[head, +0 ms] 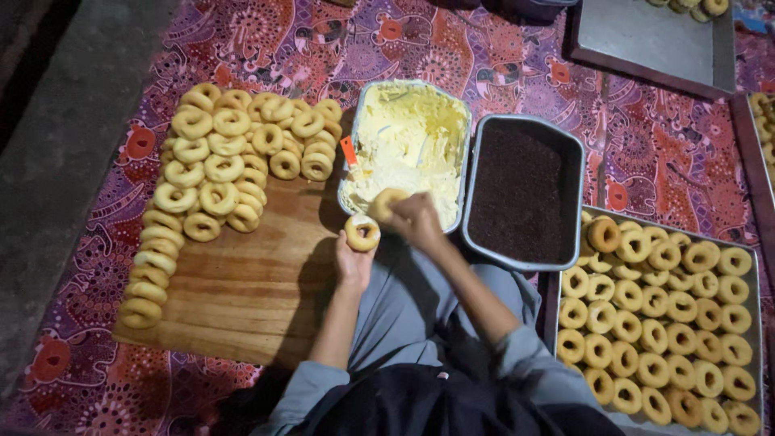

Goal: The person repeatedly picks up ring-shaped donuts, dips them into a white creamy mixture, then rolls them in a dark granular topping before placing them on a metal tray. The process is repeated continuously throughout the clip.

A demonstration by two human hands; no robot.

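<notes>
On a floor covered by a red and purple patterned cloth [500, 56], a person sits with both arms reaching forward, seen from above. The left hand [353, 257] holds a small ring-shaped doughnut [362, 232] upright, the fingers closed around its lower edge. The right hand [413, 218] holds a second doughnut [386, 203] over the near edge of a metal tray of pale yellow cream [412, 137]; its fingers are curled closed over the ring, which appears to touch the cream, though the exact contact is hidden by the hand.

Just right of the cream tray sits a metal tray of dark sprinkles [523, 190]. A small orange tool [348, 150] rests at the cream tray's left rim.

As for progress: to the left, a wooden board [250, 291] carries a heap of plain-looking doughnuts [226, 153] across its far end and down its left edge (whether these are finished cannot be told, since no cream or sprinkles show on them). To the right, a large metal tray [755, 266] is packed with rows of plain doughnuts [654, 323]. None in view carries a dark topping, so the coating seems barely begun, with nearly everything left to do.

At the far right, another metal tray [646, 40] lies mostly bare, with a few doughnuts at its far corner.
</notes>
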